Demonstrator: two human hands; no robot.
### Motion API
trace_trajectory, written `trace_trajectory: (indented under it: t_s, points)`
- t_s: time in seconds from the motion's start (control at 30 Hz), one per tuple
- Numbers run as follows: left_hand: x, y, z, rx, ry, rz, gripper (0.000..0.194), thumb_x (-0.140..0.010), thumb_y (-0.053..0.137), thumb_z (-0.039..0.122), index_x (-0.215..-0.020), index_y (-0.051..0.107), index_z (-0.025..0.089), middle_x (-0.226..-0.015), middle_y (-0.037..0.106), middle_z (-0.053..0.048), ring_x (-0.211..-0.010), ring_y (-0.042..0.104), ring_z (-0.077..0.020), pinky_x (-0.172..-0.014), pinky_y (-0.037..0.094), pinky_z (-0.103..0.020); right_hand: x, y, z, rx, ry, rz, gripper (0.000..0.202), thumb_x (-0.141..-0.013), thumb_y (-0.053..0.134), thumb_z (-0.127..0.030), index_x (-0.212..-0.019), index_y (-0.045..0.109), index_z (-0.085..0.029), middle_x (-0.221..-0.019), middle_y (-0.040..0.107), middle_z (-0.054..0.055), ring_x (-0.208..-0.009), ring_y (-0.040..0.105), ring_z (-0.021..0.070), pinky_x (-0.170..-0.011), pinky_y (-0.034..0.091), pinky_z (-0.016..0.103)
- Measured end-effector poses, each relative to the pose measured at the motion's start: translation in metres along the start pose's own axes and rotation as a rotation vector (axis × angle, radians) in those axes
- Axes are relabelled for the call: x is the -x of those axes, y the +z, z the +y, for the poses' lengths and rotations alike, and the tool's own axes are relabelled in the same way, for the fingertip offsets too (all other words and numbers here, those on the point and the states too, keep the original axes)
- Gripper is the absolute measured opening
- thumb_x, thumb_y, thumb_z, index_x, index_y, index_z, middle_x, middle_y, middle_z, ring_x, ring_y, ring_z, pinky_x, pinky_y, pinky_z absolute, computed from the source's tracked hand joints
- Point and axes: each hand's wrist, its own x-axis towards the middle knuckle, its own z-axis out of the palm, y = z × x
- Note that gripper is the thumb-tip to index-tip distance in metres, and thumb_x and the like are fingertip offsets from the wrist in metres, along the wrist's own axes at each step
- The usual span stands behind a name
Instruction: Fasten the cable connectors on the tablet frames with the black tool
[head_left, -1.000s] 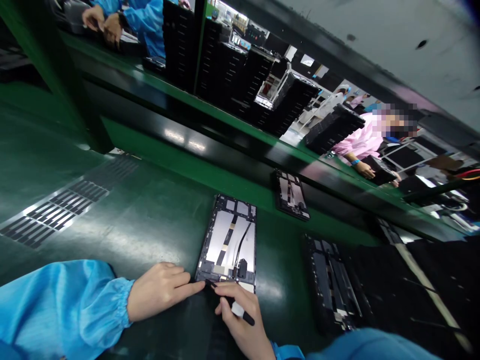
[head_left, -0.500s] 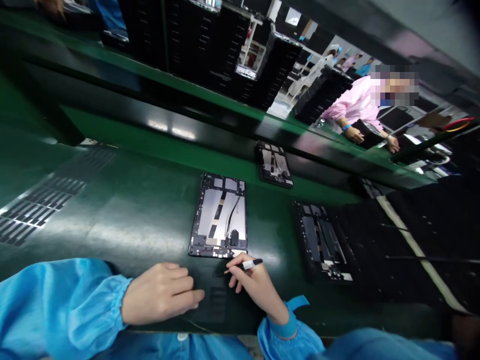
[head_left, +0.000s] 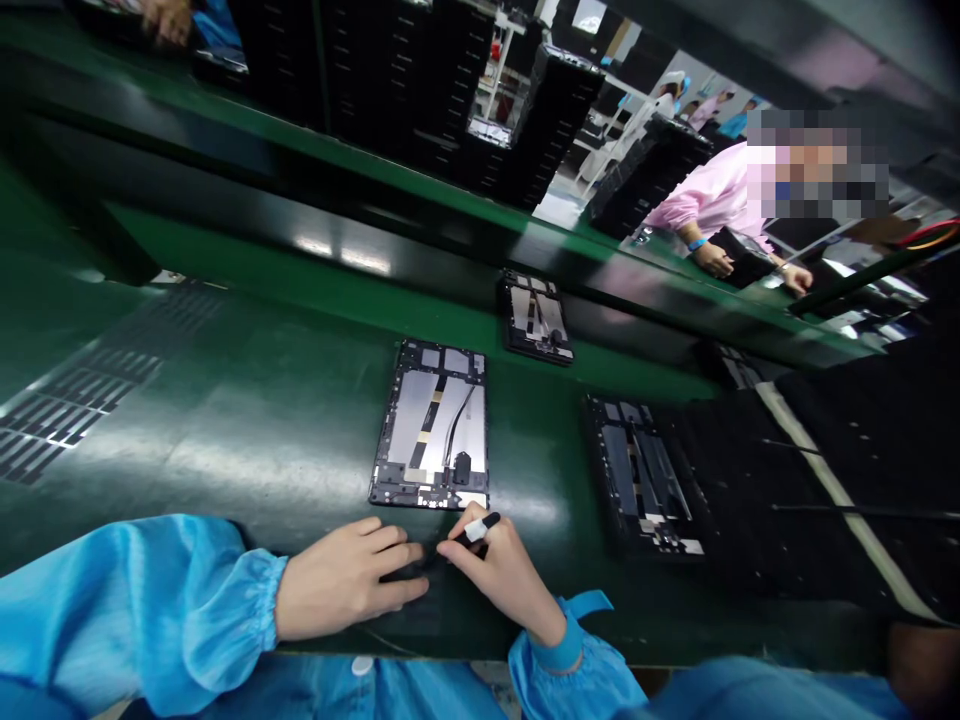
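An opened tablet lies on the green bench just beyond my hands, its silver plates, ribbon cables and small boards facing up. My right hand pinches a black-and-white pen-like tool near the tablet's lower right edge; its tip is hidden by the fingers. To the left, my left hand is palm down with its fingers apart, holding nothing that I can see. Its fingertips come close to the right hand's.
A second opened tablet lies by the raised ledge, and another at the right beside a black padded surface. Stacks of black trays stand on the shelf. A co-worker in pink handles a black item behind it.
My left hand has shifted right and its fingers have spread. The right hand's grip on the pen-like tool has changed, with the tool now more upright. The view has shifted slightly.
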Motion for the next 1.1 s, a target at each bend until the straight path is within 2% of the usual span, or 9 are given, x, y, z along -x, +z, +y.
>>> trace_trajectory:
  t_s: [0.13, 0.27, 0.33, 0.4, 0.5, 0.63, 0.87, 1.1]
  points:
    - [-0.001, 0.001, 0.003, 0.011, -0.018, -0.01, 0.022, -0.1, 0.068, 0.029, -0.122, 0.068, 0.025, -0.122, 0.069, -0.004, -0.101, 0.059, -0.0207, -0.082, 0.044, -0.033, 0.002, 0.001, 0.007, -0.096, 0.004, 0.023, 0.02, -0.09, 0.07, -0.035, -0.077, 0.064, -0.02, -0.07, 0.067, 0.0, -0.065, 0.064, 0.0171, -0.06, 0.047, 0.028]
    - [-0.001, -0.004, 0.006, 0.055, -0.055, 0.011, 0.021, -0.101, 0.065, 0.023, -0.122, 0.067, 0.025, -0.122, 0.07, -0.004, -0.098, 0.061, -0.0215, -0.078, 0.047, -0.034, -0.005, -0.012, 0.004, -0.413, 0.05, 0.09, 0.041, -0.087, 0.073, -0.057, -0.075, 0.057, -0.022, -0.067, 0.069, 0.001, -0.055, 0.066, 0.0167, -0.053, 0.053, 0.027]
    - [0.0, -0.011, 0.001, 0.072, -0.053, 0.038, 0.02, -0.103, 0.061, 0.021, -0.122, 0.066, 0.023, -0.119, 0.07, -0.006, -0.094, 0.061, -0.0206, -0.076, 0.048, -0.034, -0.016, -0.02, -0.006, -0.475, 0.039, 0.133, 0.048, -0.084, 0.076, -0.065, -0.074, 0.055, -0.022, -0.069, 0.07, 0.002, -0.054, 0.069, 0.0165, -0.052, 0.055, 0.027]
    - [0.002, -0.02, -0.008, 0.057, -0.071, 0.083, 0.017, -0.106, 0.056, 0.022, -0.12, 0.065, 0.02, -0.111, 0.071, -0.006, -0.09, 0.061, -0.0195, -0.074, 0.046, -0.033, -0.033, -0.025, -0.018, -0.473, 0.051, 0.108, 0.053, -0.08, 0.078, -0.068, -0.075, 0.053, -0.022, -0.069, 0.07, 0.001, -0.054, 0.071, 0.0173, -0.051, 0.057, 0.026]
    - [0.008, -0.032, -0.026, -0.027, -0.135, 0.151, 0.018, -0.109, 0.047, 0.018, -0.112, 0.065, 0.017, -0.104, 0.072, -0.005, -0.086, 0.059, -0.018, -0.072, 0.043, -0.031, -0.062, -0.02, -0.031, -0.461, 0.125, -0.037, 0.058, -0.073, 0.081, -0.071, -0.079, 0.051, -0.022, -0.062, 0.068, 0.0, -0.057, 0.075, 0.0211, -0.046, 0.055, 0.023]
    - [0.017, -0.035, -0.043, -0.087, -0.172, 0.179, 0.025, -0.112, 0.038, 0.015, -0.109, 0.063, 0.016, -0.106, 0.072, -0.004, -0.088, 0.058, -0.0178, -0.077, 0.042, -0.031, -0.089, -0.005, -0.03, -0.44, 0.208, -0.155, 0.061, -0.067, 0.082, -0.071, -0.083, 0.05, -0.022, -0.057, 0.067, -0.001, -0.06, 0.077, 0.0246, -0.042, 0.052, 0.021]
    - [0.023, -0.025, -0.045, -0.087, -0.163, 0.193, 0.027, -0.112, 0.036, 0.015, -0.112, 0.063, 0.016, -0.108, 0.073, -0.004, -0.09, 0.057, -0.0189, -0.076, 0.042, -0.032, -0.096, 0.0, -0.027, -0.399, 0.228, -0.175, 0.058, -0.069, 0.082, -0.068, -0.085, 0.051, -0.021, -0.058, 0.069, -0.001, -0.058, 0.076, 0.0228, -0.044, 0.053, 0.022]
    - [0.023, -0.025, -0.045, -0.106, -0.172, 0.183, 0.026, -0.111, 0.038, 0.013, -0.112, 0.063, 0.016, -0.108, 0.073, -0.005, -0.089, 0.059, -0.0188, -0.077, 0.044, -0.031, -0.094, 0.003, -0.031, -0.391, 0.239, -0.172, 0.055, -0.069, 0.082, -0.067, -0.083, 0.054, -0.021, -0.056, 0.068, -0.002, -0.056, 0.075, 0.0208, -0.05, 0.057, 0.024]
